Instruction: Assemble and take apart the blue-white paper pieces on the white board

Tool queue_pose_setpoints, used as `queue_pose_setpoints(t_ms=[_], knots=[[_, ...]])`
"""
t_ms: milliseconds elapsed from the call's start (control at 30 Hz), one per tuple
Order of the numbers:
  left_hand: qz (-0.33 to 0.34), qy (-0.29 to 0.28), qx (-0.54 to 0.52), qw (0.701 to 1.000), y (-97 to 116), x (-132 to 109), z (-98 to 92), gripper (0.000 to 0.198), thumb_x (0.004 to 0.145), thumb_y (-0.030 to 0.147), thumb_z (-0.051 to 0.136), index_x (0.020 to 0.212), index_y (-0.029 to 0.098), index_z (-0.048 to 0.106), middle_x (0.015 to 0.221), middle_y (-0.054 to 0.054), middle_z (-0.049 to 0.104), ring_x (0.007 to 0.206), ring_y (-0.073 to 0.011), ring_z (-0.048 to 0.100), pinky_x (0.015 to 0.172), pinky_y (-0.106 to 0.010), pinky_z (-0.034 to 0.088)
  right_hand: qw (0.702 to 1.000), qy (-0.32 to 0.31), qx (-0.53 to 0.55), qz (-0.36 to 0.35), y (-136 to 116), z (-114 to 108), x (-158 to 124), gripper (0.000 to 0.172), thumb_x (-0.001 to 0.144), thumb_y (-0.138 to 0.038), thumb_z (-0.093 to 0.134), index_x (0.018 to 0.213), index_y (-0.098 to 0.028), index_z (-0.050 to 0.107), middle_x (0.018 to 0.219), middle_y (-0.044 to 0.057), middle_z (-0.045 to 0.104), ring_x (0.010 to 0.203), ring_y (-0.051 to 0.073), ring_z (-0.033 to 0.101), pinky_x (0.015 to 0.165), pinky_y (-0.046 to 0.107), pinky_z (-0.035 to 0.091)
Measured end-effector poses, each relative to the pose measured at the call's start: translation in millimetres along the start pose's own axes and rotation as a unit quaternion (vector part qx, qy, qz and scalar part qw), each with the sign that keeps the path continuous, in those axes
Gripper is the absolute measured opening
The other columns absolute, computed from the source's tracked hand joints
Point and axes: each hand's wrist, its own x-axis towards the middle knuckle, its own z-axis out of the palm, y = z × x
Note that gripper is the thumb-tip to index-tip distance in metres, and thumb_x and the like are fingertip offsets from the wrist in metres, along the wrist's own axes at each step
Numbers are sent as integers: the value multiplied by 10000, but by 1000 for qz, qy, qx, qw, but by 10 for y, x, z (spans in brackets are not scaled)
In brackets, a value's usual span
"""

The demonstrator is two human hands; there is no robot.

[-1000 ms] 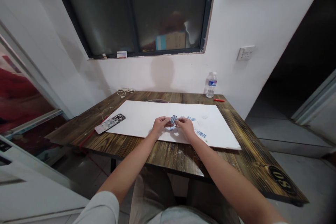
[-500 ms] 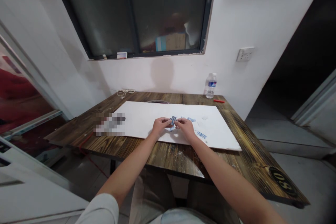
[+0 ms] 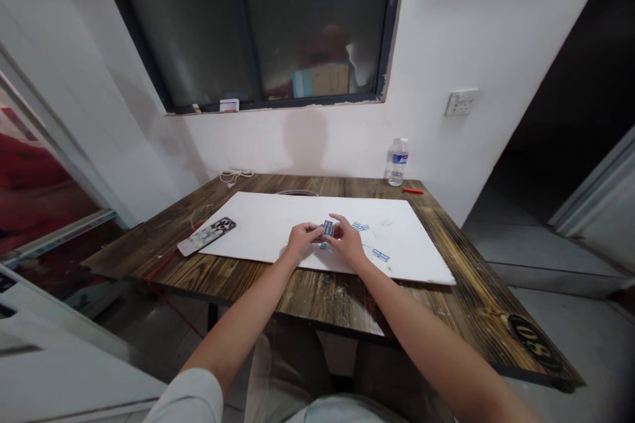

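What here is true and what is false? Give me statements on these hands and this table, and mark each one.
1. A small blue-and-white piece sits between the left hand and right hand. True.
2. The right hand grips a water bottle. False: the water bottle stands upright at the far side of the table, away from both hands.
3. A phone in a patterned case lies left of both hands. True.
4. The white board leans against the wall. False: the white board lies flat on the wooden table.
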Motion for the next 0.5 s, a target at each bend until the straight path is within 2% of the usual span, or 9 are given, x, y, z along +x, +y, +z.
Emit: queue_pose_setpoints(t_ms=[133, 333, 500], knots=[[-2, 1, -7, 1000, 9, -6, 3, 425, 489, 403, 892, 722, 103, 703, 658, -46, 701, 599, -174, 671, 701, -364, 593, 999, -23, -31, -3, -22, -15, -1, 439, 681, -269, 687, 1118, -252, 655, 739, -20, 650, 660, 170, 581, 694, 312, 479], [-7, 1, 1, 1000, 17, -4, -12, 401, 519, 391, 885, 721, 101, 696, 670, -55, 701, 608, -178, 669, 730, -383, 591, 999, -31, -35, -7, 10, -13, 17, 454, 700, -275, 687, 1153, -260, 657, 701, -29, 627, 635, 172, 557, 667, 310, 467], [-13, -9, 7, 1000, 16, -10, -14, 367, 550, 371, 876, 715, 95, 699, 658, -59, 699, 617, -191, 665, 722, -376, 583, 999, -33, -31, -6, 4, -29, 2, 454, 710, -242, 688, 1162, -211, 662, 705, -13, 620, 641, 177, 554, 665, 314, 455]])
